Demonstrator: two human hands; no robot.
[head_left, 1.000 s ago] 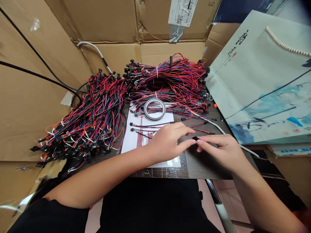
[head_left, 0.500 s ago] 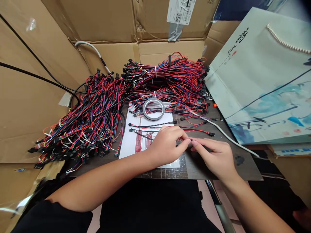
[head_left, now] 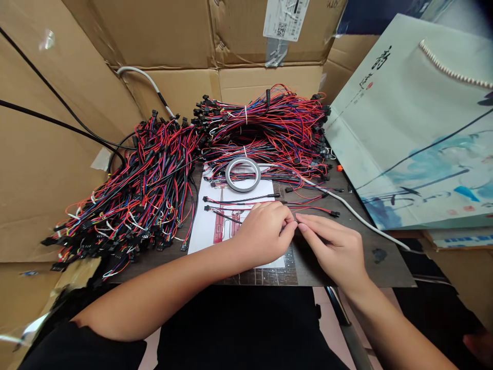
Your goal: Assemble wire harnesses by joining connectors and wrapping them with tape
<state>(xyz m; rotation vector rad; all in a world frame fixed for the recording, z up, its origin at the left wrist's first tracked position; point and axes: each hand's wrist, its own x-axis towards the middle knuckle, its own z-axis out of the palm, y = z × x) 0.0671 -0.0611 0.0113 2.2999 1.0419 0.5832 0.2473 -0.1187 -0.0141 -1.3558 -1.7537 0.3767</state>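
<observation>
A dense heap of red, blue and black wire harnesses (head_left: pixel 154 177) crowds the left of a dark work surface (head_left: pixel 389 270), beside a printed sheet (head_left: pixel 204 226) on which a roll of gray tape (head_left: pixel 228 176) partly rests. Near the front edge, the left hand (head_left: pixel 265 230) pinches thumb and forefinger closed on one side of a small dark piece (head_left: pixel 296 222), held between both hands and mostly hidden by the fingertips; the right hand (head_left: pixel 335 244), likewise pinched nearly flat, grips the other side. The step appears to be close fingertip work on that piece, and the next move likely calls for steady, well-aligned pinches. At right leans a painted paper bag (head_left: pixel 416 123).
</observation>
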